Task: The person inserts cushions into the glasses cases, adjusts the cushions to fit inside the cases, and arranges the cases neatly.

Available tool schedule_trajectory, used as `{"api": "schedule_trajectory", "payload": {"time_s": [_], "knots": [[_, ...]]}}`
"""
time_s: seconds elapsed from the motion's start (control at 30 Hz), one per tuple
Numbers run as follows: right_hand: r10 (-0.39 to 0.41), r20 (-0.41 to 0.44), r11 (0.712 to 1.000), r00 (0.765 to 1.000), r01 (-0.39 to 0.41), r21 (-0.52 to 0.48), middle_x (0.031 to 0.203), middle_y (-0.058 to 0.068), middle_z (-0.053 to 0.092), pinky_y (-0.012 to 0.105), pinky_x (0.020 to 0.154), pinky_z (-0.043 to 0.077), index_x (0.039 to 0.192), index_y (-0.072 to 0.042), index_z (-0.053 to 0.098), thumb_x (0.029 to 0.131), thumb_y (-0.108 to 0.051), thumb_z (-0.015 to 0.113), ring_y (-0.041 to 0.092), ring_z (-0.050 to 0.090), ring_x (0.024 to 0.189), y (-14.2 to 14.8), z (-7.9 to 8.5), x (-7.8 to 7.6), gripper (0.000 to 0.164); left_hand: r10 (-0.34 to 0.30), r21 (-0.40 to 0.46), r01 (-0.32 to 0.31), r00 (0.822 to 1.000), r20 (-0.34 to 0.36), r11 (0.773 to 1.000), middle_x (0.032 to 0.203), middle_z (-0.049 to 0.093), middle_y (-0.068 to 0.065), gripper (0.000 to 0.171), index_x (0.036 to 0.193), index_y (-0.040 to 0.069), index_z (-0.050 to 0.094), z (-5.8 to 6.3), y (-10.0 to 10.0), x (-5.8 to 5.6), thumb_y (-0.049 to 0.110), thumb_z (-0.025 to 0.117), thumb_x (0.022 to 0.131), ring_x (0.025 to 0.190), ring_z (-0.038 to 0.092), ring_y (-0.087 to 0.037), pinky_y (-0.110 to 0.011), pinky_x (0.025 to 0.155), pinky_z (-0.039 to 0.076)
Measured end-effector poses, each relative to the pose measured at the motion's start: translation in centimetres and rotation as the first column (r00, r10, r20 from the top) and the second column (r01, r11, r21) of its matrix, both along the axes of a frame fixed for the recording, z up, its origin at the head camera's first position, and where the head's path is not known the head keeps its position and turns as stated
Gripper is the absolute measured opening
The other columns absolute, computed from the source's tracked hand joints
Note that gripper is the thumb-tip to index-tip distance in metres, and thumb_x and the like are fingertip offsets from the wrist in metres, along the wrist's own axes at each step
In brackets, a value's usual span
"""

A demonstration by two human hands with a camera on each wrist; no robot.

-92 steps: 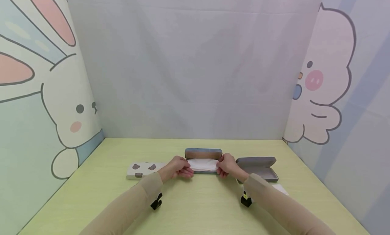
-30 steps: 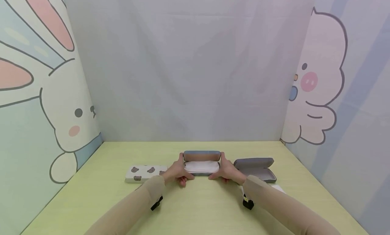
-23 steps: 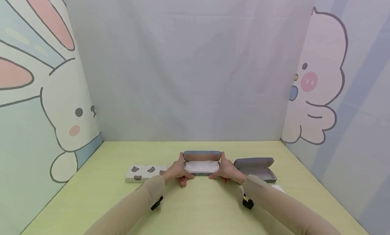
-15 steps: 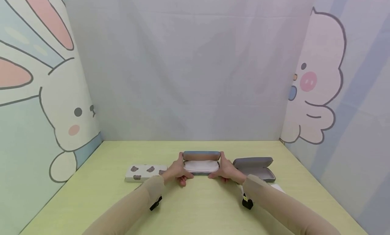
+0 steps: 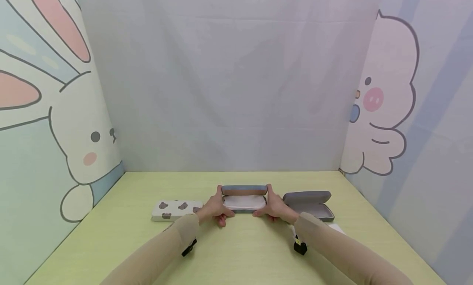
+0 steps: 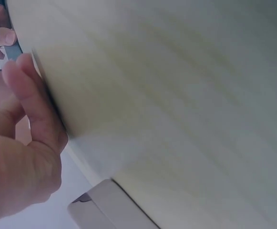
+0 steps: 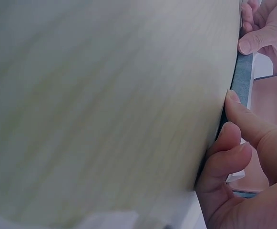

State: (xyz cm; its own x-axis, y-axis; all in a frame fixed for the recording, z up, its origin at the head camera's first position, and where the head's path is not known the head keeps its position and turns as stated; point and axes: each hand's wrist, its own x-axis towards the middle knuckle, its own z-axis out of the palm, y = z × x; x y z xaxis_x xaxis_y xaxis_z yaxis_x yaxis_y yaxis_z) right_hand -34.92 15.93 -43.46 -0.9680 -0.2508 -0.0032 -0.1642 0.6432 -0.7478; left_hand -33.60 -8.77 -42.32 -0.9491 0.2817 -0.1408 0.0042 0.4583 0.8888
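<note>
A blue-grey glasses case (image 5: 244,188) sits at the middle of the table with its pinkish-lined lid raised at the back. Folded white cloth (image 5: 244,201) fills its base. At the case's left end my left hand (image 5: 215,207) holds it, thumb at the front edge and a finger up beside the lid. My right hand (image 5: 274,206) mirrors this at the right end. From the right wrist view, the right thumb (image 7: 245,117) presses along the case's front edge and the other fingers are curled. Part of the left hand (image 6: 26,157) hides the case in the left wrist view.
On the left lies a white case with bear prints (image 5: 176,210), close to the left wrist. A grey glasses case (image 5: 309,205) stands open to the right, with a piece of white cloth (image 5: 337,228) in front, partly behind the right sleeve. A grey curtain (image 5: 236,92) backs the table.
Earlier both hands pinched the white cloth's ends over the case; they have since moved to the case's two ends. In the last half second the lid has tipped slightly forward.
</note>
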Motion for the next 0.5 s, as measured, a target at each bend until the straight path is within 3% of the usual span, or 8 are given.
{"api": "schedule_trajectory", "payload": {"time_s": [0.5], "knots": [[0.011, -0.011, 1.0, 1.0, -0.011, -0.014, 0.046, 0.007, 0.052, 0.028, 0.031, 0.04, 0.126, -0.007, 0.024, 0.071, -0.029, 0.087, 0.015, 0.04, 0.03, -0.08, 0.11, 0.2, 0.087, 0.0, 0.03, -0.001, 1.0, 0.008, 1.0, 0.049, 0.055, -0.007, 0.092, 0.142, 0.008, 0.007, 0.21, 0.11, 0.36, -0.001, 0.074, 0.081, 0.033, 0.051, -0.012, -0.029, 0.036, 0.051]]}}
